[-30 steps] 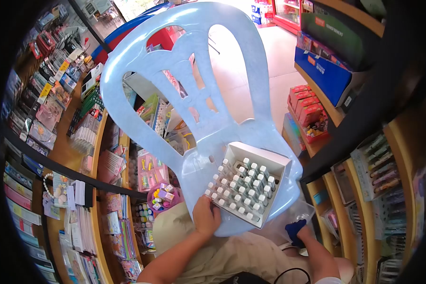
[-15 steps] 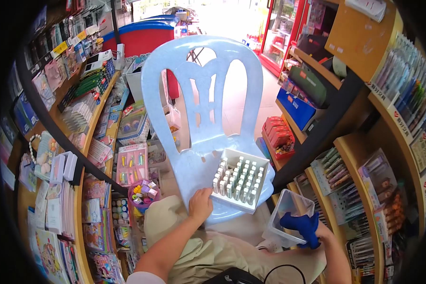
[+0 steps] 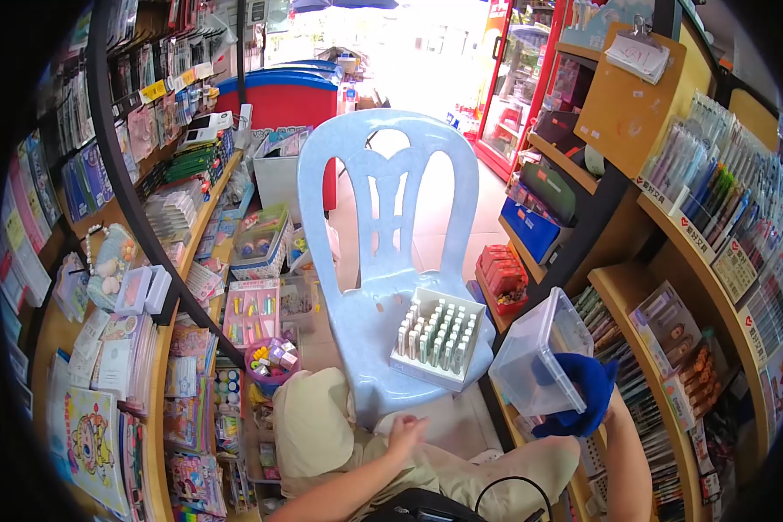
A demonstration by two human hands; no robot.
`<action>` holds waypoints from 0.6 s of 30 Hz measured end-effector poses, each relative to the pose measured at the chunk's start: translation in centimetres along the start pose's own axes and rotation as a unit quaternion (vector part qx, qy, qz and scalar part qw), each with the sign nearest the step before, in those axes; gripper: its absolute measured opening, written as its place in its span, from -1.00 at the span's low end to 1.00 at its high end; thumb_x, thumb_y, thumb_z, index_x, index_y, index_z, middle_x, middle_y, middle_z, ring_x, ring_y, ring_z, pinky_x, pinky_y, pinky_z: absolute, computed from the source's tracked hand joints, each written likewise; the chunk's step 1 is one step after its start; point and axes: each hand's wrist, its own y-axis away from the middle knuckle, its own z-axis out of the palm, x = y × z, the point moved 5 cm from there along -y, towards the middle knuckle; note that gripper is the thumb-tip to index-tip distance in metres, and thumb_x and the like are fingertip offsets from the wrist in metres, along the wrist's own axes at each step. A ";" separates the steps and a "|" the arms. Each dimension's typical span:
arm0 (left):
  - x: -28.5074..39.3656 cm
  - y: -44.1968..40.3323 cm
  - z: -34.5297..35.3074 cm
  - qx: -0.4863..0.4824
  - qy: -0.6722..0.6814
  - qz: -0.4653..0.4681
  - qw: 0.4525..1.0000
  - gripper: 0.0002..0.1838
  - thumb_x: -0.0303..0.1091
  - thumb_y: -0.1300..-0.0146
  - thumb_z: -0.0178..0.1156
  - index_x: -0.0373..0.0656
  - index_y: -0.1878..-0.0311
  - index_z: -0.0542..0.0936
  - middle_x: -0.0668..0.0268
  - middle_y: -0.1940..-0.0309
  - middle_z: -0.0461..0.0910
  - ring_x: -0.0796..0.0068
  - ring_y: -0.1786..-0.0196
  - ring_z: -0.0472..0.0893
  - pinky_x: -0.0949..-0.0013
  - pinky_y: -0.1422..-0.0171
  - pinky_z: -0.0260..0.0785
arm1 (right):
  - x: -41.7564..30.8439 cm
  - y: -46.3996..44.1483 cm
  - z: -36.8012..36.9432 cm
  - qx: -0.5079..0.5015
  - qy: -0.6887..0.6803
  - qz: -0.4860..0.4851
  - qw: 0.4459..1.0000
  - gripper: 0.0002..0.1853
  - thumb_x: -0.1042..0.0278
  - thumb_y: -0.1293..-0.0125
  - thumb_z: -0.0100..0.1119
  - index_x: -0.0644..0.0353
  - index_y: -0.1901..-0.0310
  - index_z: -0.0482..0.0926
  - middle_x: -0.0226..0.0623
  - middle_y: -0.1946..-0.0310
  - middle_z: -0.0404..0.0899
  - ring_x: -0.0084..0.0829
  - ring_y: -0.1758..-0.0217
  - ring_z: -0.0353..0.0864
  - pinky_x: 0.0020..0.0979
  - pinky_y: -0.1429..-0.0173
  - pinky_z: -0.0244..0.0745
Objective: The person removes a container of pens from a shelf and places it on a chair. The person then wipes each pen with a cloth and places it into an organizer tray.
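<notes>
A blue plastic chair [image 3: 365,365] faces me, and on its seat rests a white open box [image 3: 427,376] of small white-capped bottles in rows. My left hand [image 3: 406,433] is in front of the seat, above my lap, clear of the box, its fingers partly spread and holding nothing. At the right, my right hand is covered by a dark blue cloth [image 3: 590,391]. Cloth and hand press against the rim of a clear plastic bin [image 3: 522,352], tilted and raised beside the shelf. The fingers inside the cloth are hidden.
Shelves of pens [image 3: 713,200] rise close on the right. Books and notebooks [image 3: 113,365] fill the left shelves. A pink basket [image 3: 272,360] of small items stands left of the chair, near my knee. Red packets [image 3: 500,271] sit beyond the bin.
My left hand has left the box edge and moved back toward my lap. My right hand has raised the clear bin with the blue cloth. The view has tilted up.
</notes>
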 end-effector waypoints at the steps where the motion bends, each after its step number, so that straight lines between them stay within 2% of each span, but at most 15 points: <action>1: -0.6 -0.3 1.2 -0.020 0.111 -0.052 0.992 -0.40 -0.16 -0.06 0.30 -0.19 -0.07 0.26 0.16 -0.02 0.31 0.22 -0.19 0.27 0.14 -0.16 0.28 | -1.3 -0.4 0.3 -0.006 0.017 -0.017 1.000 -0.36 0.28 0.26 0.45 0.26 0.04 0.48 -0.38 0.19 0.53 -0.54 0.12 0.49 -0.44 -0.05 0.39; 3: -0.9 -1.3 3.4 -0.058 0.327 -0.154 0.931 -0.27 -0.09 -0.07 0.31 -0.08 -0.23 0.18 0.09 -0.24 0.14 0.16 -0.33 0.13 0.01 -0.29 0.18 | -4.0 -1.3 1.0 -0.012 0.056 -0.045 0.997 -0.31 0.27 0.30 0.47 0.26 0.01 0.47 -0.38 0.16 0.52 -0.53 0.09 0.49 -0.44 -0.09 0.38; 5: 1.4 -3.0 3.8 -0.086 0.384 -0.102 0.914 -0.12 -0.06 -0.05 0.32 -0.06 -0.32 0.03 0.11 -0.33 -0.04 0.13 -0.40 -0.01 0.01 -0.33 0.12 | -6.7 -1.9 1.7 -0.001 0.110 -0.069 0.992 -0.15 0.26 0.51 0.56 0.26 -0.01 0.45 -0.39 0.15 0.52 -0.53 0.08 0.48 -0.44 -0.11 0.37; 6: 1.9 -3.6 4.0 -0.099 0.413 -0.077 0.902 -0.05 -0.04 -0.03 0.33 -0.05 -0.36 -0.05 0.12 -0.37 -0.13 0.12 -0.43 -0.08 0.02 -0.35 0.10 | -6.7 -2.8 1.6 0.007 0.112 -0.040 0.993 -0.07 0.25 0.61 0.58 0.26 -0.02 0.44 -0.40 0.15 0.52 -0.54 0.09 0.47 -0.44 -0.11 0.37; 7: 1.5 -4.2 4.1 -0.082 0.419 -0.079 0.901 -0.06 -0.05 -0.04 0.33 -0.05 -0.36 -0.03 0.13 -0.36 -0.10 0.11 -0.42 -0.05 0.03 -0.35 0.10 | -6.7 -3.6 1.5 0.015 0.113 -0.011 0.993 0.01 0.24 0.71 0.60 0.26 -0.04 0.43 -0.40 0.15 0.51 -0.54 0.09 0.47 -0.44 -0.11 0.37; 8: 1.1 -4.6 4.2 -0.065 0.425 -0.080 0.900 -0.08 -0.06 -0.04 0.33 -0.05 -0.35 -0.01 0.15 -0.35 -0.07 0.11 -0.40 -0.01 0.03 -0.36 0.09 | -8.1 -3.8 1.8 0.009 0.174 -0.056 0.983 -0.02 0.24 0.67 0.59 0.26 -0.04 0.43 -0.40 0.15 0.51 -0.55 0.10 0.47 -0.44 -0.11 0.37; 11: 0.6 -4.5 3.5 -0.036 0.414 -0.067 0.907 -0.14 -0.09 -0.04 0.34 -0.02 -0.32 0.06 0.19 -0.32 0.00 0.13 -0.35 0.10 0.08 -0.38 0.08 | -10.9 -4.7 2.7 0.031 0.253 -0.148 0.956 -0.25 0.27 0.32 0.49 0.25 -0.04 0.44 -0.39 0.17 0.54 -0.57 0.14 0.50 -0.46 -0.07 0.41; 12: 0.3 -3.9 3.2 -0.030 0.407 -0.063 0.911 -0.17 -0.10 -0.04 0.35 -0.01 -0.31 0.09 0.20 -0.31 0.02 0.13 -0.33 0.13 0.10 -0.38 0.08 | -9.8 -6.1 2.2 0.043 0.210 -0.134 0.968 -0.39 0.24 0.13 0.36 0.24 -0.03 0.46 -0.37 0.18 0.55 -0.56 0.16 0.52 -0.45 -0.04 0.42; 13: 0.0 -3.1 2.7 -0.024 0.403 -0.068 0.912 -0.21 -0.12 -0.05 0.34 -0.02 -0.28 0.12 0.21 -0.28 0.07 0.15 -0.30 0.17 0.12 -0.38 0.09 | -8.2 -7.5 1.7 0.053 0.093 -0.069 0.992 -0.46 0.18 0.04 0.27 0.23 -0.01 0.47 -0.34 0.19 0.55 -0.51 0.16 0.53 -0.42 -0.02 0.44; 14: -0.1 -2.2 2.2 -0.019 0.399 -0.071 0.914 -0.25 -0.13 -0.06 0.33 -0.03 -0.26 0.15 0.22 -0.25 0.12 0.17 -0.28 0.20 0.14 -0.37 0.11 | -6.6 -8.9 1.2 0.079 -0.043 -0.009 0.996 -0.52 0.13 -0.05 0.19 0.22 0.01 0.48 -0.30 0.20 0.56 -0.46 0.16 0.55 -0.39 0.00 0.46; 15: -0.1 -1.5 1.6 -0.015 0.394 -0.072 0.916 -0.29 -0.14 -0.07 0.32 -0.04 -0.24 0.18 0.23 -0.22 0.17 0.19 -0.25 0.24 0.16 -0.36 0.12 | -5.0 -10.1 0.8 0.119 -0.169 0.042 0.977 -0.56 0.07 -0.15 0.11 0.21 0.03 0.49 -0.27 0.21 0.56 -0.40 0.16 0.57 -0.37 0.02 0.48; 16: -0.5 -0.9 1.1 -0.026 0.388 -0.075 0.918 -0.33 -0.14 -0.09 0.30 -0.04 -0.21 0.21 0.24 -0.17 0.23 0.21 -0.23 0.26 0.17 -0.35 0.14 | 0.2 -12.4 -1.5 0.132 -0.168 0.095 0.972 -0.60 0.09 -0.21 0.00 0.20 0.04 0.50 -0.28 0.23 0.56 -0.42 0.20 0.57 -0.37 0.10 0.50; 18: -1.6 0.5 0.1 -0.050 0.375 -0.080 0.922 -0.41 -0.15 -0.11 0.28 -0.03 -0.16 0.26 0.26 -0.09 0.33 0.23 -0.18 0.30 0.18 -0.33 0.18 | 1.2 -13.4 -0.5 0.169 -0.179 0.114 0.963 -0.66 0.10 -0.20 0.05 0.17 0.12 0.51 -0.30 0.32 0.54 -0.44 0.32 0.55 -0.40 0.22 0.49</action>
